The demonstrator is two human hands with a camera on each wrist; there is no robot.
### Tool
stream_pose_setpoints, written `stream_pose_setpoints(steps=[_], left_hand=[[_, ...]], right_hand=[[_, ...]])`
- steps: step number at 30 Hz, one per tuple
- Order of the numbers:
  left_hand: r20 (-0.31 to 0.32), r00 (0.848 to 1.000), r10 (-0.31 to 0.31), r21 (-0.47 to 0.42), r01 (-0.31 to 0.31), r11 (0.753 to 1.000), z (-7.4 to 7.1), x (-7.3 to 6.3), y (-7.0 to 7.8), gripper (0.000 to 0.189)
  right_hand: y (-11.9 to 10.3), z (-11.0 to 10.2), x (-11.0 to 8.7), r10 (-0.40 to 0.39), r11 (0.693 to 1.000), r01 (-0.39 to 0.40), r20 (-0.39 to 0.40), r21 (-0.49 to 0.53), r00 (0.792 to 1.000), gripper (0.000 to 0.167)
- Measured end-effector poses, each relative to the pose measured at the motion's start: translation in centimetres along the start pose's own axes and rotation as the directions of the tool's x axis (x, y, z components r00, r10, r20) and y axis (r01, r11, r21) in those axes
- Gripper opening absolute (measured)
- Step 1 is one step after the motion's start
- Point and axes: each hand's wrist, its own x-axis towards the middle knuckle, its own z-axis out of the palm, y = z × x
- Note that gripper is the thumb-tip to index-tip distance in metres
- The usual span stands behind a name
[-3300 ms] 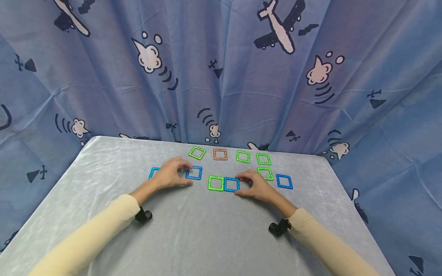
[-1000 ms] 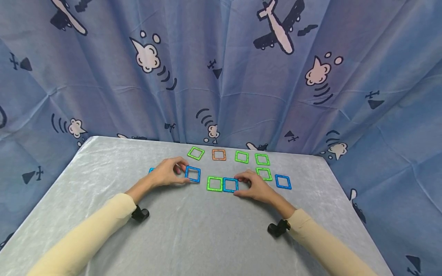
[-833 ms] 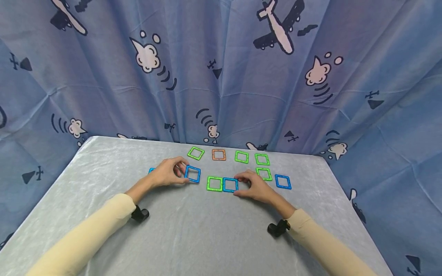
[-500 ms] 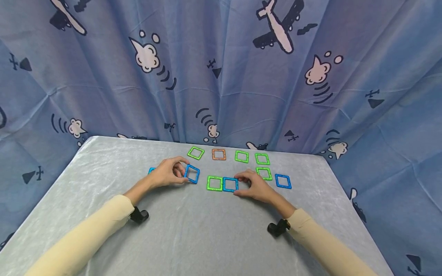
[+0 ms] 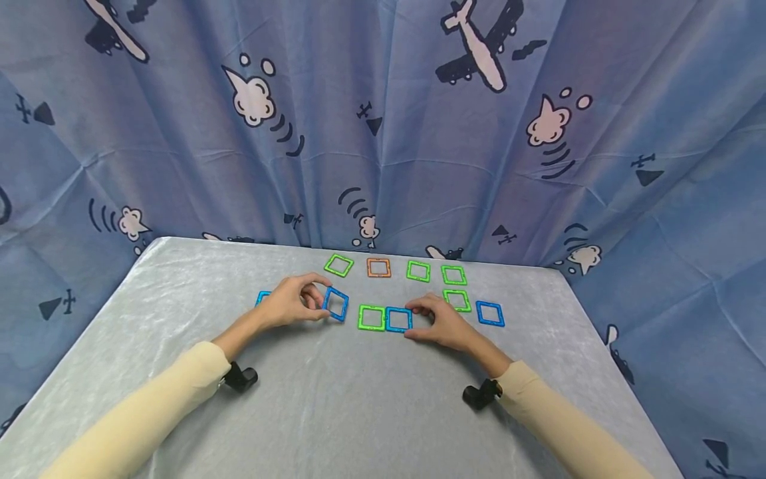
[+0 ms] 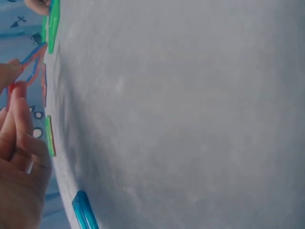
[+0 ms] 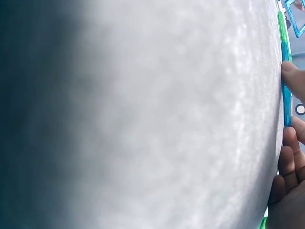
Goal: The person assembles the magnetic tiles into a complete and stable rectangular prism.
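My left hand [image 5: 290, 301] pinches a hollow blue square magnetic tile [image 5: 345, 309] between thumb and fingers. This tile is tilted and raised off the cloth; the left wrist view shows reddish edges on it too. My right hand [image 5: 443, 324] grips a second blue square tile [image 5: 398, 331] by its far and near edges, lying flat. A green square tile [image 5: 372, 328] touches that tile's left side. The held tile hangs just left of the green one, apart from it. In the right wrist view, thumb and finger [image 7: 294, 78] press on the flat blue tile [image 7: 287, 105].
Along the back lie a tilted green tile [image 5: 332, 271], an orange tile [image 5: 378, 276] and more green tiles [image 5: 418, 279]. Right of my right hand are a green tile [image 5: 457, 291] and a blue one [image 5: 490, 324]. Another blue tile [image 5: 261, 295] is partly behind my left hand.
The blue tile in my left hand has come up from flat on the table and turned to a steeper tilt, lately shifting slightly right. My right hand and its tile stay put.
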Motion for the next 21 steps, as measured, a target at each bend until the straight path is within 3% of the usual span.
stream_pose_setpoints(steps=[12, 21], left_hand=[[0.003, 1.0, -0.013, 0.012, 0.013, 1.0, 0.7, 0.3, 1.1, 0.054], [0.019, 0.997, -0.069, 0.043, 0.068, 0.997, 1.3, 0.7, 1.8, 0.056]], right_hand=[[0.0, 0.0, -0.1, 0.003, 1.0, -0.003, 0.003, 0.0, 1.0, 0.052], [0.3, 0.0, 0.0, -0.012, 1.0, 0.012, 0.002, 0.007, 1.0, 0.052]])
